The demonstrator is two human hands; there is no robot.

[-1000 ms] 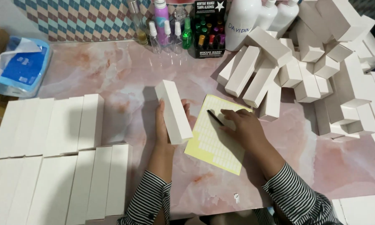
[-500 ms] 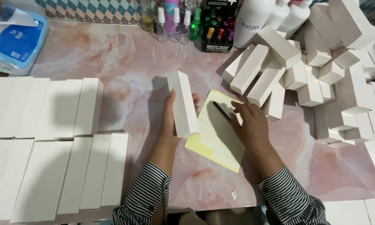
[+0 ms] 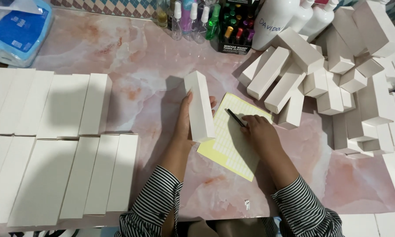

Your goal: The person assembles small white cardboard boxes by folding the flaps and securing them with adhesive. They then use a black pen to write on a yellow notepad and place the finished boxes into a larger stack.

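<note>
My left hand (image 3: 184, 119) grips a long white box (image 3: 199, 105), held upright above the pink marble table (image 3: 136, 57). Just to its right lies a yellow sheet of small white stickers (image 3: 232, 140). My right hand (image 3: 259, 131) rests on that sheet and holds a thin black tool (image 3: 234, 117) whose tip touches the stickers. Both arms wear black-and-white striped sleeves.
Neat rows of flat white boxes (image 3: 52, 145) cover the left side. A loose heap of white boxes (image 3: 337, 74) fills the right. Small spray bottles (image 3: 193, 17), a dark box of little bottles (image 3: 234, 30) and large white bottles (image 3: 272, 22) stand at the back. A blue packet (image 3: 17, 30) lies far left.
The view has shifted slightly. My left hand keeps the white box upright, and my right hand stays on the sticker sheet with the black tool.
</note>
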